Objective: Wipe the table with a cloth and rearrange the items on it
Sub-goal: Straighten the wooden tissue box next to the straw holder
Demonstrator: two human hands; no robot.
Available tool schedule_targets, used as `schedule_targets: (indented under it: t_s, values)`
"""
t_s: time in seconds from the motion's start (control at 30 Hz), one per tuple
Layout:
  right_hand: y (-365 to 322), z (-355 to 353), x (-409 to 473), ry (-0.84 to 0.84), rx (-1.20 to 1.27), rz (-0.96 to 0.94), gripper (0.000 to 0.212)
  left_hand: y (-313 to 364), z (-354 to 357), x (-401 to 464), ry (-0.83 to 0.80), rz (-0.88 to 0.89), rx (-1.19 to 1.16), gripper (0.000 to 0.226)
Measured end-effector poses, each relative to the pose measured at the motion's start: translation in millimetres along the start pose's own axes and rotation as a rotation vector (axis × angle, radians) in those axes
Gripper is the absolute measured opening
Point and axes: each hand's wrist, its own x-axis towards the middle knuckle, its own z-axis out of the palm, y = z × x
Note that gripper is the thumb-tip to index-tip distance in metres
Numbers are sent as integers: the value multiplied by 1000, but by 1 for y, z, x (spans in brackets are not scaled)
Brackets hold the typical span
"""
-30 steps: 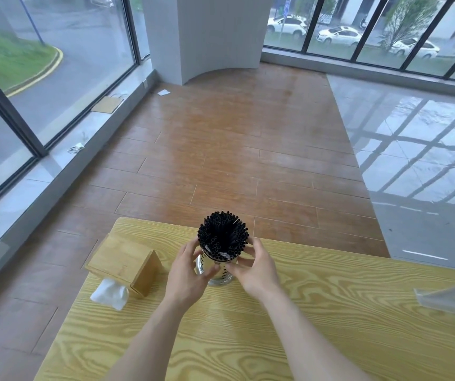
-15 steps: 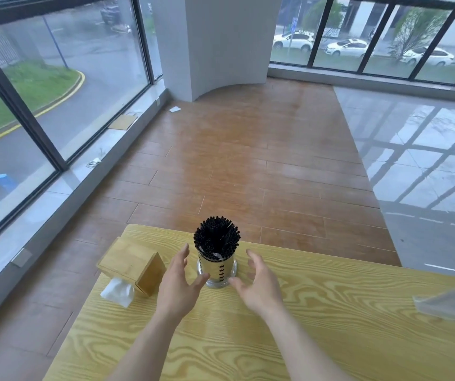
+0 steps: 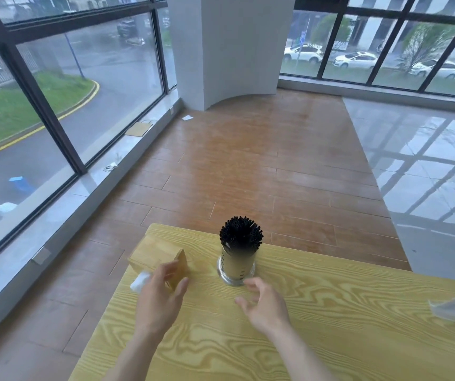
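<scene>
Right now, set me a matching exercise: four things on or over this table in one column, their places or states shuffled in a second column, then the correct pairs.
Things
1. straw holder
2. wooden tissue box
3. left hand
4. right hand

Places or states
A. open, empty, just in front of the straw holder
B. at the table's far left corner, white tissue sticking out
C. upright near the far edge, packed with black straws
D. open, reaching toward the tissue box

Pairs: 1-C, 2-B, 3-D, 4-A
</scene>
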Motion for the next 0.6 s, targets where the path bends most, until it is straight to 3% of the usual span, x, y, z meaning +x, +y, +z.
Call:
schedule_targets:
  t_s: [0.27,0.4,0.6]
  values:
    - [-60,83,11,32,-6,86,37,-60,-73,58,-19,-13,-58,27]
    - [-87,111,20,28,8,93,40,-84,-92,89,-87,-15,-29,38]
    - [-105,137,35,56,39,119,64,-104,-91,118,-252,-85,-65,67]
